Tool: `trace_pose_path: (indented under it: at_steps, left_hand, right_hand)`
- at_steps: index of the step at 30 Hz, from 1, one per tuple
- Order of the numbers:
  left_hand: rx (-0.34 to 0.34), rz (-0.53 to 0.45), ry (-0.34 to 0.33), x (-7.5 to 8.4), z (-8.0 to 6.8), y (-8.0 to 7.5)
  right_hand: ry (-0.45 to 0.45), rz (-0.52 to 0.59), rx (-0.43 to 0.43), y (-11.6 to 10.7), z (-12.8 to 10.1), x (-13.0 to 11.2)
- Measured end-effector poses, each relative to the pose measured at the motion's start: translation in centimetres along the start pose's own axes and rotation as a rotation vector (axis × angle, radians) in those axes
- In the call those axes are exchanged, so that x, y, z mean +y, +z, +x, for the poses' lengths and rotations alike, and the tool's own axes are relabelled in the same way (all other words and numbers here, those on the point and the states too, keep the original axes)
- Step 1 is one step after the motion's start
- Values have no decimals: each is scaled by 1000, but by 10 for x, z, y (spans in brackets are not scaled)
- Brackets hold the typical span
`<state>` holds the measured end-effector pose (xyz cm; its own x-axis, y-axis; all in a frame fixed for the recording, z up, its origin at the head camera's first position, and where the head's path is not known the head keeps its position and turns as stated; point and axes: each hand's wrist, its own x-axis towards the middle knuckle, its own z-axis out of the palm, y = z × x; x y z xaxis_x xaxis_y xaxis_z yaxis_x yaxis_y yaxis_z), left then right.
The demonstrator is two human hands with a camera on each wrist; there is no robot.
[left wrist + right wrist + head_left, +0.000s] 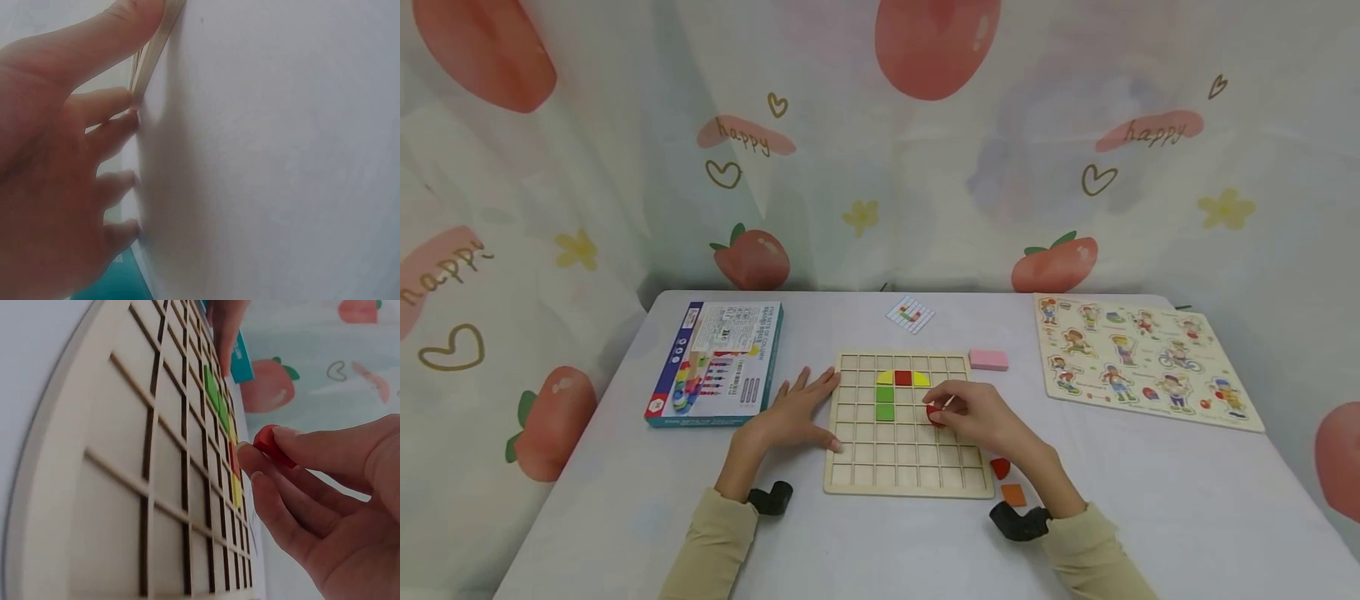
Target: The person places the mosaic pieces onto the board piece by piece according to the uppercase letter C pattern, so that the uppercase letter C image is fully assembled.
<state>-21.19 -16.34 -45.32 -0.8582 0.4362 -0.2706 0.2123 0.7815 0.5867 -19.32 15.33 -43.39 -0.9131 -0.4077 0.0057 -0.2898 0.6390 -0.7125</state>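
Note:
A wooden grid board (908,479) lies on the table, its squares framed by thin strips. In its upper part sit two yellow curved blocks (921,379) with a red square block (903,378) between them, and two green square blocks (885,412) under the left yellow one. My right hand (973,417) pinches a small red block (275,445) between thumb and fingers, above the board's right half. My left hand (790,415) is spread at the board's left edge, with the thumb and fingertips touching its rim.
Right of the board lie a red curved block (1000,468), an orange square block (1013,495) and a pink block (988,360). A small pattern card (911,315) is behind it. A boxed game (718,367) lies left, a picture puzzle board (1142,358) right.

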Motion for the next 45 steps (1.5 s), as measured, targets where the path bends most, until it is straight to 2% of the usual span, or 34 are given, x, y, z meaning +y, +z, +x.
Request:
trace_pose_path:
  at_steps: [12, 17, 30, 45]
  left_hand:
    - [-8, 10, -17, 0, 2, 0]
    - [-7, 4, -12, 1, 1, -1]
    - [-11, 7, -12, -1, 1, 0]
    - [-6, 4, -15, 0, 3, 0]
  right_hand:
    - [-95, 0, -51, 29, 26, -19]
    - [-86, 12, -99, 44, 27, -21]
    - [-92, 1, 2, 61, 28, -24]
    - [-76, -35, -12, 62, 25, -26]
